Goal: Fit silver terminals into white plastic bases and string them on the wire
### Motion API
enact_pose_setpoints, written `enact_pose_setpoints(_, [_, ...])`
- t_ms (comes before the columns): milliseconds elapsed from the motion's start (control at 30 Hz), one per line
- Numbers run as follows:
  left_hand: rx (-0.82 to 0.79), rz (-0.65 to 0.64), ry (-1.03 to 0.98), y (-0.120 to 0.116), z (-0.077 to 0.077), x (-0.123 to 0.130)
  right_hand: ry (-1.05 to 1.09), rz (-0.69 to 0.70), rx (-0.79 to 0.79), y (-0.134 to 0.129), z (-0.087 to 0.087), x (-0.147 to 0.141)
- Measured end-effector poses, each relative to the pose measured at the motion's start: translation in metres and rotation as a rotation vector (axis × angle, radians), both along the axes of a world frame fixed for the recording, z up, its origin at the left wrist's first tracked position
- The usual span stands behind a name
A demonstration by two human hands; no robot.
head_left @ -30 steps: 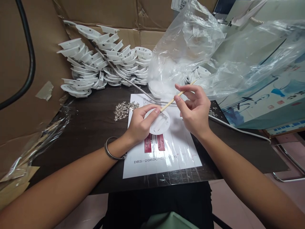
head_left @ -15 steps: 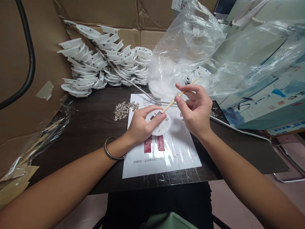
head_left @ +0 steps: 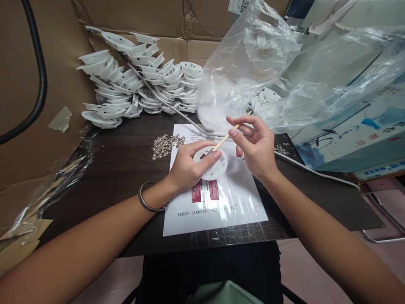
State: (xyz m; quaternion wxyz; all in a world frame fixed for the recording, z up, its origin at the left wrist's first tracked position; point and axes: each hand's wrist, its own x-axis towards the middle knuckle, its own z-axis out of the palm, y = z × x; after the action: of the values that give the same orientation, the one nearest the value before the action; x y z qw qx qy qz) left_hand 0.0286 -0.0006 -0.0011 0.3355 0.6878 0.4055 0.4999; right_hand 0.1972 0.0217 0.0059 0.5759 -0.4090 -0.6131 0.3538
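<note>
- One dark table point(head_left: 123, 152) spreads beneath your fingers and out to both sides of them.
- A clear plastic bag point(head_left: 234, 76) slumps beyond your right fingertips.
- Stacked white parts point(head_left: 171, 86) rise beyond your left fingers, farther off to the left.
- A printed sheet point(head_left: 190, 223) lies flat below the fingers of both your hands.
- Your right hand point(head_left: 257, 147) pinches a stick between thumb and forefinger, its other fingers curled.
- Your left hand point(head_left: 188, 162) grips a disc, thumb across its face.
- That white disc point(head_left: 217, 171) sits under your left thumb, above the sheet.
- The pale stick point(head_left: 223, 141) slants from your right fingertips down to the disc, just beside your left thumb tip.
- A pile of small metal pieces point(head_left: 164, 147) lies just left of your left fingers.
</note>
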Motion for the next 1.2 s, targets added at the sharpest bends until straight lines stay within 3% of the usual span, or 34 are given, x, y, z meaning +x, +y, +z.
enact_pose_setpoints(233, [0.027, 0.001, 0.000, -0.0009, 0.0006, 0.0004, 0.027, 0.018, -0.026, -0.0002, 0.0021, -0.0005])
enact_pose_setpoints(833, [0.017, 0.019, -0.006, 0.0030, -0.0010, 0.0007, -0.083, -0.094, 0.137, -0.0034, 0.0003, -0.0017])
enact_pose_setpoints(1200, [-0.163, 0.008, -0.186, 0.0017, -0.0003, 0.0029, 0.038, -0.075, 0.103, -0.0007, 0.0016, -0.0013])
